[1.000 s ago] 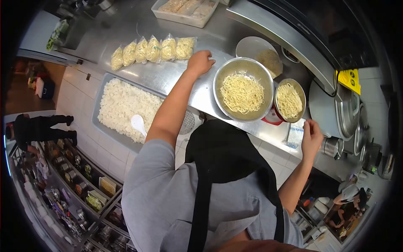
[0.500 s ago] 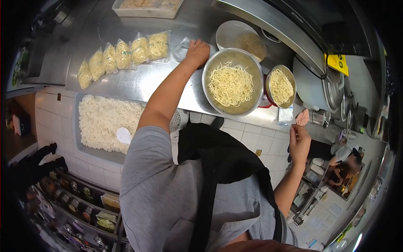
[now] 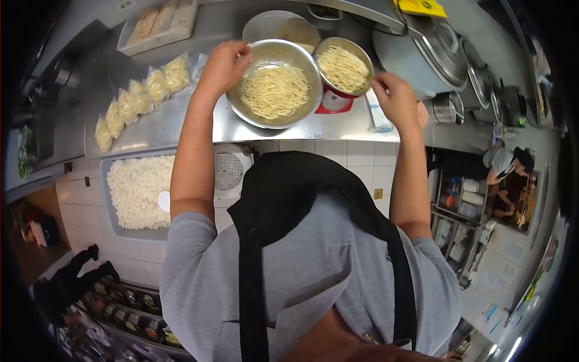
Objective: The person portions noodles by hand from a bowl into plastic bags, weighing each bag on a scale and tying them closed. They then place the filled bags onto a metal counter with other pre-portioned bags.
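Note:
My left hand [image 3: 228, 63] is at the left rim of a large metal bowl [image 3: 235, 107], fingers curled in a pinch; I cannot tell what is in them. Pale cooked noodles [image 3: 274, 90] lie in that bowl. On the right, the pinched fingertips of my right hand [image 3: 395, 99] are at the rim of a smaller metal bowl [image 3: 318, 51], also with noodles [image 3: 342, 67] in it. Beneath that bowl is a red kitchen scale [image 3: 333, 104]. Flat clear plastic bags [image 3: 379, 116] lie by my right hand.
Several filled noodle bags [image 3: 140, 96] form a row at left, below a white tub [image 3: 155, 37]. A grey tray of cooked rice [image 3: 137, 193] is below the counter edge. Behind the large bowl is a white bowl [image 3: 256, 27]. Pots [image 3: 443, 51] and a person [image 3: 506, 166] are at right.
My left hand has left the clear bags beside the noodle packs for the large bowl's rim. My right hand has moved forward to the small bowl. The whole view has shifted.

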Action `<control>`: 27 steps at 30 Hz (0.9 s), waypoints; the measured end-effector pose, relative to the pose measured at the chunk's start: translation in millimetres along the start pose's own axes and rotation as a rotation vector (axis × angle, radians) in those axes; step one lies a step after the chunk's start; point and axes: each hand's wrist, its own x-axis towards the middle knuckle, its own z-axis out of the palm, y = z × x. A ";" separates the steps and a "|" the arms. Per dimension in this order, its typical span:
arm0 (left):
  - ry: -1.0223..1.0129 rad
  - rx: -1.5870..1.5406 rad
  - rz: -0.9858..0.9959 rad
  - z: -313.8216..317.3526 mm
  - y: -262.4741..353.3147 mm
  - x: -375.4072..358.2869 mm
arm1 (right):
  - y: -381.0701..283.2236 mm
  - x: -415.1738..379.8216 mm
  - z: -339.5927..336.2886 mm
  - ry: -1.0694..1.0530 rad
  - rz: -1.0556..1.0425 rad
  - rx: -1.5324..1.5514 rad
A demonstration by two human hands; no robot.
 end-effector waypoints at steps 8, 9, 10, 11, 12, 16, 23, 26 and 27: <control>-0.019 0.374 0.171 62.0 54.7 -18.5 | 50.0 43.1 -9.6 -0.014 -0.079 0.155; -0.016 0.347 0.153 68.5 63.2 -17.0 | 54.9 46.0 -11.1 -0.002 -0.070 0.167; -0.027 0.360 0.164 75.2 71.7 -16.1 | 60.1 48.6 -12.2 -0.018 -0.098 0.197; -0.016 0.345 0.159 81.9 80.1 -14.7 | 64.9 50.2 -12.8 -0.034 -0.125 0.227; -0.004 0.331 0.153 88.9 88.6 -13.2 | 71.3 51.9 -11.3 -0.020 -0.114 0.238; -0.032 0.340 0.171 114.7 120.5 -8.0 | 80.8 57.6 -5.6 -0.059 -0.157 0.284; 0.083 0.414 0.071 121.9 115.1 -7.1 | 91.3 56.1 -9.0 -0.083 -0.187 0.361; 0.167 0.452 0.016 98.1 83.7 -12.6 | 93.9 55.6 -9.8 -0.088 -0.196 0.411; 0.185 0.457 -0.040 87.1 78.1 -16.7 | 95.6 56.3 -8.5 -0.085 -0.192 0.447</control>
